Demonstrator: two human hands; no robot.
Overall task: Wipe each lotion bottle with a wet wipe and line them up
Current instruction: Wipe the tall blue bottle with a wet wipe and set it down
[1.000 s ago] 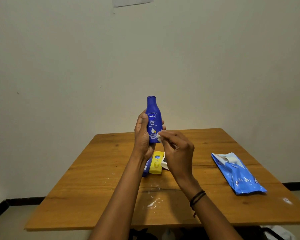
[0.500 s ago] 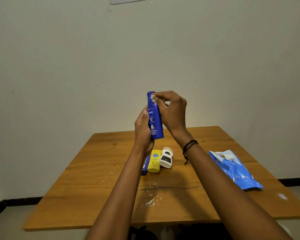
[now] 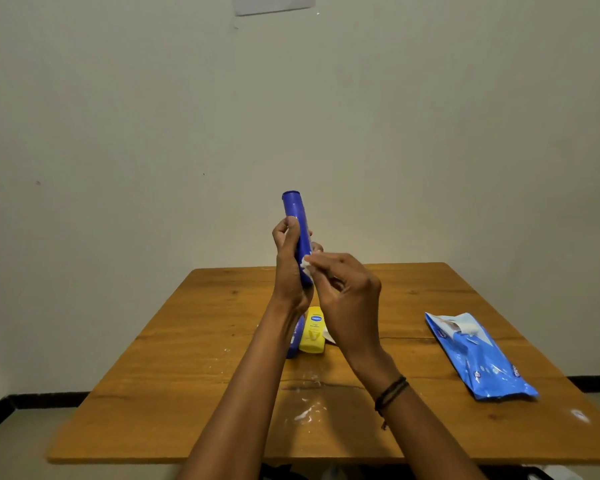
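My left hand [image 3: 289, 268] holds a tall blue lotion bottle [image 3: 296, 223] upright above the wooden table [image 3: 194, 375], side edge turned toward me. My right hand [image 3: 347, 299] pinches a small white wet wipe [image 3: 307, 266] against the bottle's lower side. On the table behind my arms lies a yellow lotion bottle [image 3: 313, 330], and beside it on the left another blue bottle [image 3: 297, 337], mostly hidden by my left forearm. A sliver of a white bottle [image 3: 328, 337] shows at the right of the yellow one.
A blue wet wipe pack [image 3: 478, 358] lies on the right side of the table with its flap open. White smears [image 3: 307, 412] mark the wood near the front edge. A plain wall stands close behind the table.
My right hand with the wipe has slid down from the bottle's cap to its lower body. The bottle has turned so its label no longer faces me.
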